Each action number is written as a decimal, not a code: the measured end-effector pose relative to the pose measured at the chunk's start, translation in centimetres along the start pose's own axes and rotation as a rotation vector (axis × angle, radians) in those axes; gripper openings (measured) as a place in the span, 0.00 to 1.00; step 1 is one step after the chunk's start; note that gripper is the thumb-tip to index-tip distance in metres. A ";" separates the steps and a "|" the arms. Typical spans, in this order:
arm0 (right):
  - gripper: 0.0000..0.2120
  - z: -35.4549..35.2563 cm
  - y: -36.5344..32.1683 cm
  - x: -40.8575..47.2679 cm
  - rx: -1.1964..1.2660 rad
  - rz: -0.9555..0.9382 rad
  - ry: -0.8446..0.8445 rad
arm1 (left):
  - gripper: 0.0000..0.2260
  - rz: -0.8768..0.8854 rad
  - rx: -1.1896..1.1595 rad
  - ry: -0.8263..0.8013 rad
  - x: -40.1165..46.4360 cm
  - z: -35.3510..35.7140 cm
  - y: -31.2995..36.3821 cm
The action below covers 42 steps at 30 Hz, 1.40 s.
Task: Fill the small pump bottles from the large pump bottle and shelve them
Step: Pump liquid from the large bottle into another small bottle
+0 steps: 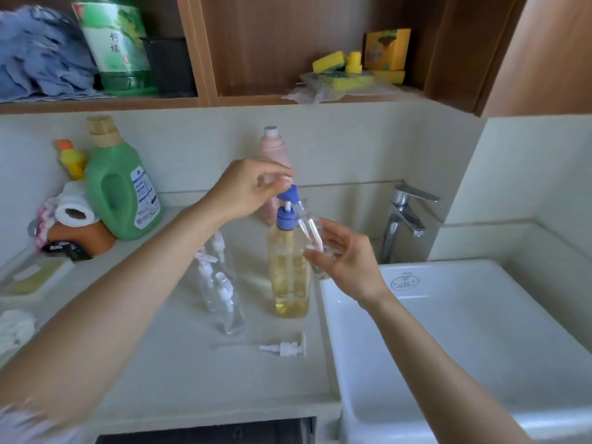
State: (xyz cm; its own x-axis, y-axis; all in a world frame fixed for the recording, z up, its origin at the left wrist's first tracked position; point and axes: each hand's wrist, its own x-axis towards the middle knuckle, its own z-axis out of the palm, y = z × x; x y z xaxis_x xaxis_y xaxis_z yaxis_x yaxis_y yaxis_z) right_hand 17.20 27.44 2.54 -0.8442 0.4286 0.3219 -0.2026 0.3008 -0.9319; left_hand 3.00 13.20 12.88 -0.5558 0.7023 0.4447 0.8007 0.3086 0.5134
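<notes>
Countertop (179, 373) beside a sink (480, 331).
Left hand (246, 190) pinches the large pump bottle (290, 277) head; right hand (346, 261) grips a small clear bottle (309, 225).

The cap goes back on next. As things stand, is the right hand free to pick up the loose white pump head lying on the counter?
Probably not yet: the right hand holds a small clear bottle. Nothing lies around the loose white pump head, so its path looks open.
</notes>
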 end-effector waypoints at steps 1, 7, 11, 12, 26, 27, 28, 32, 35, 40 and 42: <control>0.24 0.0 -0.1 -0.1 0.009 0.005 0.030 | 0.08 -0.008 -0.022 -0.055 0.5 0.5 0.1; 0.23 -0.1 -0.6 0.0 -0.052 -0.018 0.147 | 0.12 0.011 0.009 -0.096 1.7 2.1 0.5; 0.22 -0.2 -0.4 0.7 -0.048 -0.014 0.166 | 0.15 -0.155 -0.042 -0.264 4.1 2.5 1.0; 0.22 -0.2 -0.2 0.8 -0.046 -0.010 0.175 | 0.14 -0.179 -0.068 -0.299 4.4 2.9 1.1; 0.24 -0.1 2.5 0.1 -0.037 0.025 0.155 | 0.08 -0.127 0.028 -0.295 2.9 5.7 -1.6; 0.24 -0.1 2.3 0.2 -0.019 0.029 0.156 | 0.07 -0.089 0.039 -0.258 2.6 5.3 -1.4; 0.23 0.0 2.1 0.3 0.005 0.039 0.153 | 0.07 -0.044 0.040 -0.225 2.2 4.8 -1.1; 0.21 0.3 1.3 0.6 0.035 0.033 0.153 | 0.12 0.154 0.139 -0.107 0.4 3.0 -2.2; 0.22 0.3 0.9 0.3 0.047 0.029 0.192 | 0.25 0.270 0.145 0.010 -1.9 2.6 -3.2; 0.22 0.1 0.7 0.2 0.035 0.017 0.228 | 0.29 0.234 0.089 0.044 -3.1 3.2 -2.4; 0.24 0.1 0.8 0.4 -0.001 0.024 0.227 | 0.29 0.194 0.073 0.045 -3.4 3.5 -2.4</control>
State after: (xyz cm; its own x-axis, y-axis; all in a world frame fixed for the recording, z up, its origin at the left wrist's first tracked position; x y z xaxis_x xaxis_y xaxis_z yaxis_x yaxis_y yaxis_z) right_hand 16.66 27.73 1.85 -0.7154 0.6164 0.3290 -0.1830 0.2892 -0.9396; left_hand 3.78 12.34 7.60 -0.3978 0.7242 0.5632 0.9069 0.2173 0.3611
